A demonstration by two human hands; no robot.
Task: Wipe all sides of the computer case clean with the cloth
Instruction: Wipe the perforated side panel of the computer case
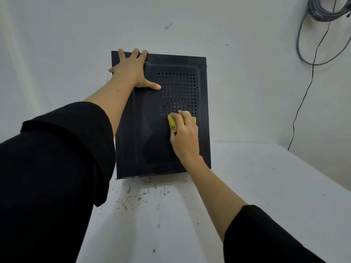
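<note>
A black computer case (152, 133) stands on a white table (247, 186), its side panel with a grid of vent holes facing me. My left hand (131, 71) lies flat on the panel's upper left, fingertips hooked over the top edge, thumb stretched toward the vent holes. My right hand (185, 133) grips a bunched yellow cloth (172, 122) and presses it against the panel just below the vent grid, right of the middle. Most of the cloth is hidden under my fingers.
Dark specks and stains mark the table (140, 194) in front of the case. A white wall stands right behind the case. Grey cables (322, 14) coil on the wall at the upper right, and a thin black wire (311, 80) hangs down from them.
</note>
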